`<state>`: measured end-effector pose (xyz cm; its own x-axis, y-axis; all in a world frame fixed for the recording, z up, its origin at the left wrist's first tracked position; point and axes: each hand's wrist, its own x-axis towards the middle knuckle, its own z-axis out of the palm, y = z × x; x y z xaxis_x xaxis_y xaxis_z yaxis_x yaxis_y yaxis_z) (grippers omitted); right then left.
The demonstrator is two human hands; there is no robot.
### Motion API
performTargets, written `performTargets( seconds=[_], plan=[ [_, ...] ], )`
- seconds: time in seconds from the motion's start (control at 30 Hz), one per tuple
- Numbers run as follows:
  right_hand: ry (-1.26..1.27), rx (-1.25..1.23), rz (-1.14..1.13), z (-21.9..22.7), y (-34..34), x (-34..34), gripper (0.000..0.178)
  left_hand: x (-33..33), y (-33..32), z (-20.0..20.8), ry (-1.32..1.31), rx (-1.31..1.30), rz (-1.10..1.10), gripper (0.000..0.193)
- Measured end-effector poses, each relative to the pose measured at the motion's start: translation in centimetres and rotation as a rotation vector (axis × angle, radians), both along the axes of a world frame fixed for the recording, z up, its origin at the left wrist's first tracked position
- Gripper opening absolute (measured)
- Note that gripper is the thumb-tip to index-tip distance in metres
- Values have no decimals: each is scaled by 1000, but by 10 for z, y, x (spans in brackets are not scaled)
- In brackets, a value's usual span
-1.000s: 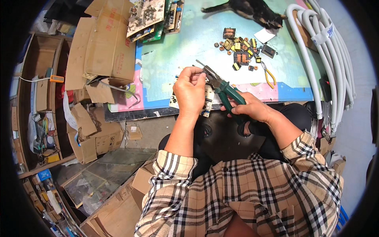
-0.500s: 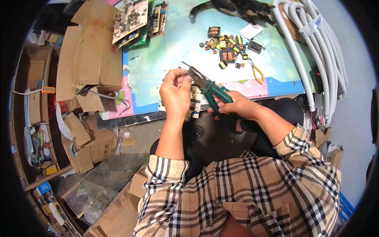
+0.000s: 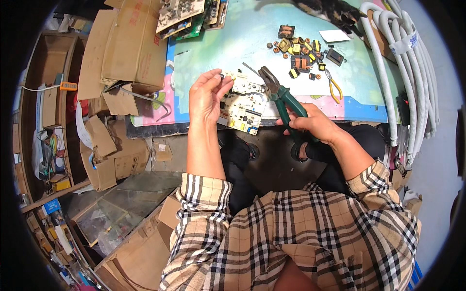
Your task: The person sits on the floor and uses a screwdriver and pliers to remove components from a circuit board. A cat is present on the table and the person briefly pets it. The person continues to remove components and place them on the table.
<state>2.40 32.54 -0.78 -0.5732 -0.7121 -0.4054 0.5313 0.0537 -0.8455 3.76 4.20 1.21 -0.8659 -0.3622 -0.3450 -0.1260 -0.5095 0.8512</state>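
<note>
My right hand (image 3: pixel 313 123) is wrapped round the green handles of a pair of pliers (image 3: pixel 287 99). Their dark metal jaws point up and left, just over the upper right corner of a circuit board (image 3: pixel 242 109). The board, pale and dotted with small components, lies at the table's near edge and sticks out past it. Beside its upper left edge is my left hand (image 3: pixel 206 97), fingers bent and drawn together. A tiny dark bit shows at those fingertips, too small to name. A thin metal rod (image 3: pixel 251 69) lies beyond the board, left of the jaws.
Farther back is a pile of coils and transformers (image 3: pixel 302 62), with yellow-handled pliers (image 3: pixel 333 87) beside it. A cat (image 3: pixel 330 13) lies at the far edge. Coiled grey conduit (image 3: pixel 403 63) bounds the right; stacked circuit boards (image 3: pixel 180 13) and a cardboard box (image 3: pixel 133 46) stand left.
My hands have drawn apart: the pliers' jaws have come away from my left fingertips toward the right. More of the circuit board now shows between them. The whole view has shifted slightly.
</note>
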Motion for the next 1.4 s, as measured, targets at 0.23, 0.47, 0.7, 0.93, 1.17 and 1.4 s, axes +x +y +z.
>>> performTargets(
  seconds=[0.23, 0.47, 0.7, 0.93, 1.17, 1.4],
  plan=[
    [-48, 70, -2, 7, 2, -3, 37, -3, -1, -1, -41, 36, 7, 27],
    [148, 139, 92, -5, 1, -2, 40, -1, 16, -6, -15, -53, -114, 27],
    [215, 170, 139, -3, -1, -1, 41, -1, 53, -3, 27, -601, -132, 27],
    [3, -2, 47, 3, -4, 2, 46, 0, 65, 1, -32, -704, -173, 15],
    [-212, -126, -32, 13, -3, 1, 43, -2, 56, -5, -32, -702, -119, 13],
    [-2, -40, 83, 1, 0, -3, 31, -2, 52, -4, 17, -639, -118, 20]
  ],
)
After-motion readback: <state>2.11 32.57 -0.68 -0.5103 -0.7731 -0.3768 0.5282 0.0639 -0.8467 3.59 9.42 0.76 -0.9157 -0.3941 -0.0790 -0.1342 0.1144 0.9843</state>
